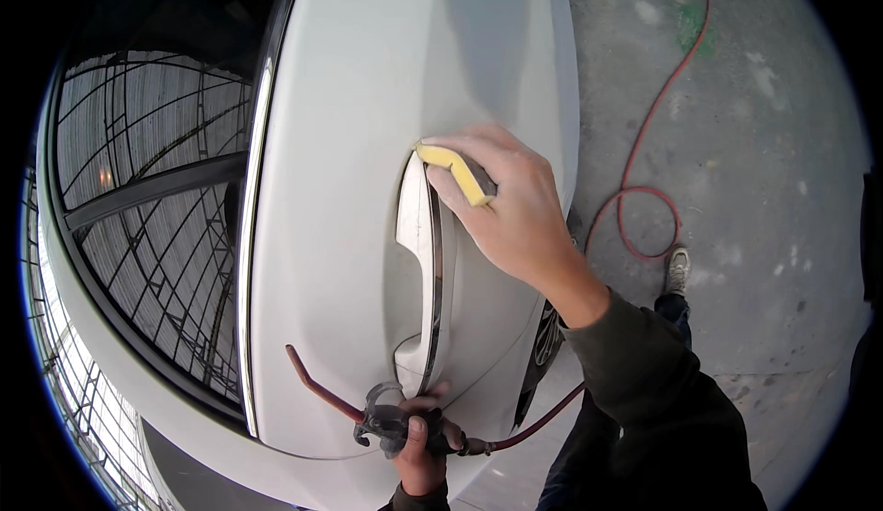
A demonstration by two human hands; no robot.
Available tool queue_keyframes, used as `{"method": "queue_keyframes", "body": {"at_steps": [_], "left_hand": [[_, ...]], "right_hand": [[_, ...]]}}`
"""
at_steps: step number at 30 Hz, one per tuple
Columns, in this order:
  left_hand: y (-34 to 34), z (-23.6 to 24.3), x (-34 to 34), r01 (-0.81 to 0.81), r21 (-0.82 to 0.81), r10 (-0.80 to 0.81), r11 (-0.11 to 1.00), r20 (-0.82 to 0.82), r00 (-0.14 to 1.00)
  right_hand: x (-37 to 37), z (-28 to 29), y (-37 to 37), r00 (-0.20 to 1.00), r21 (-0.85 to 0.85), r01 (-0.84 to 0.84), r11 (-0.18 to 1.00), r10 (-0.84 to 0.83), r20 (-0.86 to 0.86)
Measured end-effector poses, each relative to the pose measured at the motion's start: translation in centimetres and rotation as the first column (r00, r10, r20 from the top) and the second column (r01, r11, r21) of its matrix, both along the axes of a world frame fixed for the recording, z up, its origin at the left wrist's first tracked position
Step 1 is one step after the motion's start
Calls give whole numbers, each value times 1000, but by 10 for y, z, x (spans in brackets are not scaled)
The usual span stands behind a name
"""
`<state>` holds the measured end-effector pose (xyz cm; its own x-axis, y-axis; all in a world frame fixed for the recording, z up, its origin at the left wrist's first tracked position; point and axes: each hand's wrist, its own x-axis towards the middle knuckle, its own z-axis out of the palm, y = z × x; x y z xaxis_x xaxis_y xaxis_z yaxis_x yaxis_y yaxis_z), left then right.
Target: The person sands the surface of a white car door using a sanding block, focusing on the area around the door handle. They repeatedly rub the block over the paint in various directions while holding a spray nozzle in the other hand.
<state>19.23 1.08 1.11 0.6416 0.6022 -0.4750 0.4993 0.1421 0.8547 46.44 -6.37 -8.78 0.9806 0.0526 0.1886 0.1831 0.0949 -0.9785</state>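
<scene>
My right hand (506, 194) pinches a bent yellow sanding sponge (457, 172) with a grey face. The sponge is at the far end of the door handle (418, 221), against the pale car door (340, 143). The handle is whitish with a dark, shiny strip along its right side. At the near end of the handle, my left hand (420, 460) is wrapped round a dark air blow gun (391, 426). Its thin reddish nozzle tube (322, 384) points up and to the left. Part of the left fingers is hidden behind the gun.
A red air hose (532, 435) runs from the gun past my right arm, and farther along it loops on the grey concrete floor (763, 235). The dark car window (152, 143) lies to the left. My shoe (678, 272) stands beside the hose loop, and a wheel (547, 336) shows below the door.
</scene>
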Motion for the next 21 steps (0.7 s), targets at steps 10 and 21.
{"method": "queue_keyframes", "body": {"at_steps": [10, 21], "left_hand": [[-4, -2, 2, 9, -6, -9, 1000, 24, 1000], [-9, -4, 1, -88, 25, 87, 996, 54, 995]], "right_hand": [[-42, -12, -12, 944, 166, -69, 984, 118, -307], [-117, -11, -27, 931, 250, -72, 965, 156, -332]]}}
